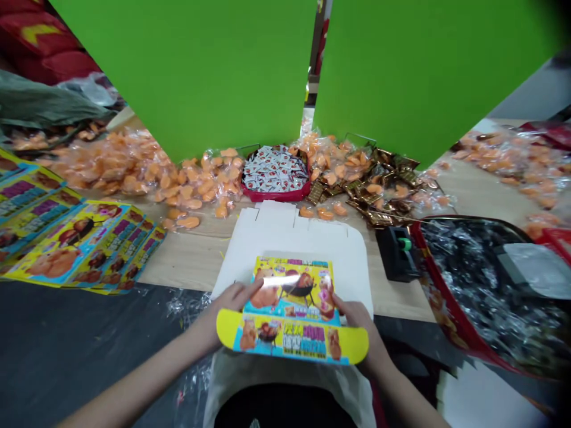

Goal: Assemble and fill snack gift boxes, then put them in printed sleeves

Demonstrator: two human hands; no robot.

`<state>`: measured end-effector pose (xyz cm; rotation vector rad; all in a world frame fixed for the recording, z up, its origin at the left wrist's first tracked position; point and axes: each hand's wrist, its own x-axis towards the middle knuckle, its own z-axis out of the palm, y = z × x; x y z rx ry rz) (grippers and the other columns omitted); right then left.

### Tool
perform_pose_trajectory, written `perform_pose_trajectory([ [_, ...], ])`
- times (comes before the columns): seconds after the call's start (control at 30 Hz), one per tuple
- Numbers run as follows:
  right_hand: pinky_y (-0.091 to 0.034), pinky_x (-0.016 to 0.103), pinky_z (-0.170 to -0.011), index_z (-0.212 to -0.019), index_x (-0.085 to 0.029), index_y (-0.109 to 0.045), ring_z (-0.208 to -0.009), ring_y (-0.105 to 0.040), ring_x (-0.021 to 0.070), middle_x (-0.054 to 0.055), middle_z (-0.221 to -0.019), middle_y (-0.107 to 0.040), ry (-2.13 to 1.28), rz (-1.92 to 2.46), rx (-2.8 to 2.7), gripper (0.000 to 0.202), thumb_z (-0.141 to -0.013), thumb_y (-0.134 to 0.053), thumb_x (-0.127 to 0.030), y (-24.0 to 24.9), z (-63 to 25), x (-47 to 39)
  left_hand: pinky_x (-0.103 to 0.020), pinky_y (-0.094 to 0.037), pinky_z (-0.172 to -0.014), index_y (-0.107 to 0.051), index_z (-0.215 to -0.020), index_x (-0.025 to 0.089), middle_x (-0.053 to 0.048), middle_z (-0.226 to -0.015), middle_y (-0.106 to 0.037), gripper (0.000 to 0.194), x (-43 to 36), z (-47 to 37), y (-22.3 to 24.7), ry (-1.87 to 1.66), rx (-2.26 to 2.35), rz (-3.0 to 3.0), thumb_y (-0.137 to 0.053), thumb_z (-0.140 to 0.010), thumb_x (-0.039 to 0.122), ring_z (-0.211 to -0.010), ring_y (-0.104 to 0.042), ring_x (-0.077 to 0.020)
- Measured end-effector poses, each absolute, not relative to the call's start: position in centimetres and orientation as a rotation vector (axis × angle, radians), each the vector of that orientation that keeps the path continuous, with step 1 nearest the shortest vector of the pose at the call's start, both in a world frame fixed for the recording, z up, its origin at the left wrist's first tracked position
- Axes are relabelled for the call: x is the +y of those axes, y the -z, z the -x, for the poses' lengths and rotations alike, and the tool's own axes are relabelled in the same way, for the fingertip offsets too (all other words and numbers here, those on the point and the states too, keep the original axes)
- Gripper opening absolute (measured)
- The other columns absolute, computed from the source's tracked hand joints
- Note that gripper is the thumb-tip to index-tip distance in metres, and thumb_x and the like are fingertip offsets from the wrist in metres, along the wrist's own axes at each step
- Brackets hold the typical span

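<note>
A yellow and blue printed cardboard box (292, 291) lies in front of me, its long front flap (292, 339) with rounded ends folded out toward me. My left hand (229, 303) grips the box at its left side, the index finger stretched over the top. On the opposite edge my right hand (357, 318) holds it, fingertips near the printed top and the rest partly behind the flap. Under the box lies a white sheet of cardboard (307, 238) with slotted edges. What is inside the box cannot be seen.
Beyond are a red tray of small white packets (276, 172), heaps of wrapped orange pieces (196, 184) and gold packets (379, 184). Flat printed boxes (89, 244) lie left. A black tape dispenser (397, 252) and a large red tin (446, 315) stand right. Green panels (200, 71) rise behind.
</note>
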<state>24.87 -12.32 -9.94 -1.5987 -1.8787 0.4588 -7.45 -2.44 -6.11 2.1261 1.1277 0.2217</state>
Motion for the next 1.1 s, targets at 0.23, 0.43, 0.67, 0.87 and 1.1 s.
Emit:
perform_pose_trajectory([
  [0.23,-0.044,0.049,-0.096,-0.143,-0.019,-0.027,-0.133,-0.031,0.0356,0.019,-0.142,-0.033,-0.114,1.424,-2.218,0.067,-0.084,-0.054,-0.036,11.8,-25.8,-14.1,-0.053,-0.026,-0.108,-0.026,-0.143,0.031,-0.010,-0.147,-0.032,0.061,-4.6,8.9,10.8,-0.403,0.985,-2.604,-0.051,-0.088,0.030,-0.137,-0.025,-0.0308],
  [0.43,-0.036,0.052,-0.104,-0.142,-0.021,-0.025,-0.136,-0.028,0.0309,0.015,-0.143,-0.037,-0.414,1.273,-2.103,0.078,-0.077,-0.065,-0.036,7.0,-26.0,-7.4,-0.044,-0.031,-0.108,-0.026,-0.141,0.024,-0.011,-0.146,-0.036,0.064,2.8,6.4,3.7,-0.470,0.913,-2.096,-0.054,-0.085,0.040,-0.132,-0.037,-0.0269],
  [0.67,-0.050,0.045,-0.088,-0.114,-0.017,-0.056,-0.102,-0.061,0.0271,0.012,-0.113,-0.064,-1.191,1.448,-1.451,0.057,-0.072,-0.063,-0.054,4.4,-25.7,-3.1,-0.046,-0.044,-0.096,-0.044,-0.119,0.017,-0.012,-0.120,-0.058,0.075,6.0,4.5,5.3,-0.503,1.062,-1.590,-0.076,-0.058,0.049,-0.111,-0.055,-0.0307],
  [0.87,-0.051,0.028,-0.062,-0.119,-0.019,-0.054,-0.072,-0.061,0.0149,0.002,-0.082,-0.064,-1.022,1.509,-1.575,0.049,-0.082,-0.049,-0.050,0.0,-29.6,-0.5,-0.039,-0.049,-0.088,-0.047,-0.107,0.020,-0.006,-0.108,-0.063,0.053,5.0,3.7,7.3,-0.620,1.036,-1.428,-0.072,-0.067,0.045,-0.102,-0.059,-0.0248],
  [1.1,-0.035,0.018,-0.037,-0.074,-0.019,-0.055,-0.037,-0.048,0.0086,-0.005,-0.047,-0.054,-1.054,1.719,-1.886,0.022,-0.086,-0.041,-0.030,-4.3,-27.7,4.1,-0.039,-0.051,-0.087,-0.044,-0.105,0.020,-0.006,-0.107,-0.060,0.050,5.6,3.6,6.4,-0.626,1.019,-1.419,-0.071,-0.070,0.042,-0.101,-0.059,-0.0235],
])
